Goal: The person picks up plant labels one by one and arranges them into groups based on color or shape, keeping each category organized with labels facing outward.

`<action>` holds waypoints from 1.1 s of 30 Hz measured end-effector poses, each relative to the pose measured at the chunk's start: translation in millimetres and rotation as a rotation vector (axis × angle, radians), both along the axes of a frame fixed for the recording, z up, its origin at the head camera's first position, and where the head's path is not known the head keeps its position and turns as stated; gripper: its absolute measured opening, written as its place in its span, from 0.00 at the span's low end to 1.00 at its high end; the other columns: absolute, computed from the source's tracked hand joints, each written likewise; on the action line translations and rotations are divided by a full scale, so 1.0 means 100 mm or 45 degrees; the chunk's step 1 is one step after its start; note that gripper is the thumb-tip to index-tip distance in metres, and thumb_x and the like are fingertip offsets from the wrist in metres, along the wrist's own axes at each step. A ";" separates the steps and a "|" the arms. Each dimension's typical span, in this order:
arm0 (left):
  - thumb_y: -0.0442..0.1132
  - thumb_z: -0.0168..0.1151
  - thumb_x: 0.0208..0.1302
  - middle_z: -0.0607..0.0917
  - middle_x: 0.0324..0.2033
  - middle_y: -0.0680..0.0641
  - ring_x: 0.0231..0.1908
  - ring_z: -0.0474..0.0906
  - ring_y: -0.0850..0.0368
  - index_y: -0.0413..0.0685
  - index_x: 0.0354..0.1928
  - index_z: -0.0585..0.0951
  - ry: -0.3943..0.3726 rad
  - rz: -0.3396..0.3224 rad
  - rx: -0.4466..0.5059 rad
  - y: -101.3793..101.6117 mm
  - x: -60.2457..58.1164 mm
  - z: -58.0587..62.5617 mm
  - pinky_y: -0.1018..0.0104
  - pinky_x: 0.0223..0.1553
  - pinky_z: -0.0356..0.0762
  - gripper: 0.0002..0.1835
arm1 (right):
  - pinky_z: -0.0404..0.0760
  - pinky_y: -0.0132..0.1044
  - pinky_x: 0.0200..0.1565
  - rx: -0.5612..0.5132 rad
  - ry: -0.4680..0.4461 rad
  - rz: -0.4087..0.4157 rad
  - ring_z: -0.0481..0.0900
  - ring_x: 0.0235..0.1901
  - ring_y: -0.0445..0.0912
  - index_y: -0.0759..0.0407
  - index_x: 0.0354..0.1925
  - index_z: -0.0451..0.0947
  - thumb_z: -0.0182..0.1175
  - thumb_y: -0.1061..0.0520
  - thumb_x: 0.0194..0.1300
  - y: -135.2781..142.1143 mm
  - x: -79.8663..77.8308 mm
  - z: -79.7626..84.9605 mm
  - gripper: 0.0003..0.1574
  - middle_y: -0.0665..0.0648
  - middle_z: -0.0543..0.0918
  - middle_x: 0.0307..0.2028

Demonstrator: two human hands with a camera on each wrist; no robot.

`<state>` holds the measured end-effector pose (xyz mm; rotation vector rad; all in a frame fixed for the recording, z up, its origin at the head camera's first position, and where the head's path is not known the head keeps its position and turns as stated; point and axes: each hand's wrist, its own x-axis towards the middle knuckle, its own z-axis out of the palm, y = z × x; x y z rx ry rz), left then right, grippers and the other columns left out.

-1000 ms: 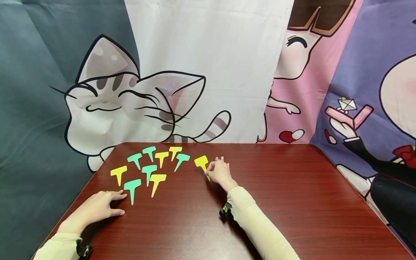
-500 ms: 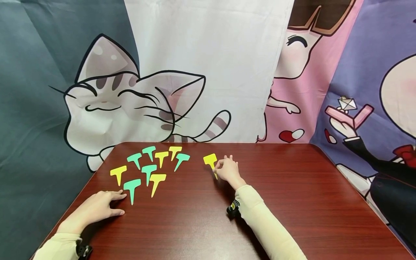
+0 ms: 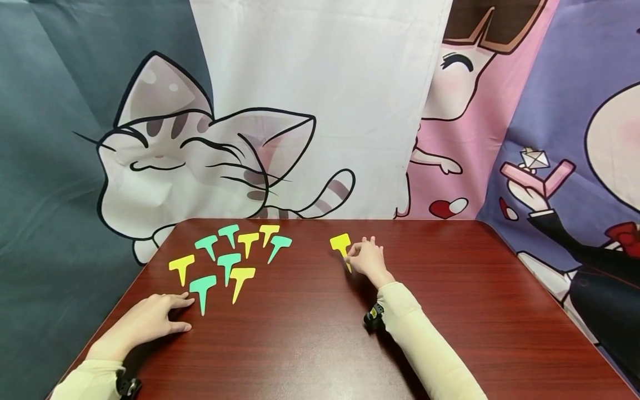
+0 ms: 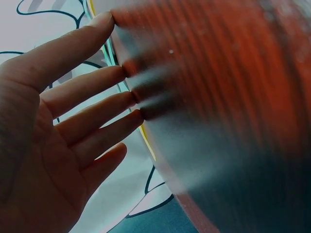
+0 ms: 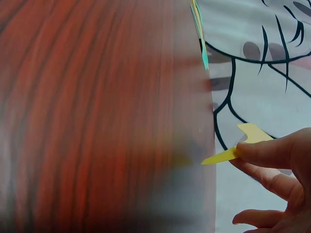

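Right fingers (image 5: 274, 182) pinch yellow tag (image 3: 341, 243); glossy reddish table (image 3: 300, 344), cat-print backdrop (image 3: 155, 194).

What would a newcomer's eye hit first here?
Probably the big cartoon cat on the backdrop behind the table. Next, the yellow T-shaped tag pinched in the right hand, well apart from the green and yellow tags clustered on the table's left side. The left hand is beside that cluster, nearest its closest green tag.
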<state>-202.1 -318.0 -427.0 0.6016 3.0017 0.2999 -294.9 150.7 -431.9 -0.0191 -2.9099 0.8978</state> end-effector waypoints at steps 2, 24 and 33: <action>0.55 0.73 0.44 0.82 0.51 0.37 0.51 0.78 0.37 0.44 0.51 0.83 -0.001 0.000 -0.001 0.00 0.00 0.00 0.46 0.45 0.77 0.32 | 0.47 0.65 0.67 0.009 -0.005 -0.006 0.47 0.71 0.67 0.54 0.23 0.82 0.67 0.54 0.55 0.06 0.00 0.00 0.07 0.72 0.64 0.66; 0.57 0.72 0.45 0.83 0.51 0.38 0.52 0.77 0.36 0.45 0.51 0.83 -0.010 -0.005 -0.016 0.00 0.01 0.02 0.44 0.46 0.77 0.33 | 0.44 0.67 0.67 0.041 -0.054 -0.076 0.43 0.71 0.69 0.55 0.25 0.83 0.64 0.53 0.57 0.54 -0.01 -0.01 0.08 0.75 0.59 0.67; 0.56 0.72 0.45 0.82 0.51 0.38 0.52 0.77 0.36 0.44 0.51 0.83 -0.012 -0.007 -0.013 0.01 0.00 0.03 0.44 0.46 0.76 0.32 | 0.44 0.70 0.65 0.063 -0.063 -0.107 0.44 0.70 0.71 0.56 0.26 0.82 0.62 0.53 0.58 0.75 -0.01 -0.02 0.09 0.77 0.59 0.66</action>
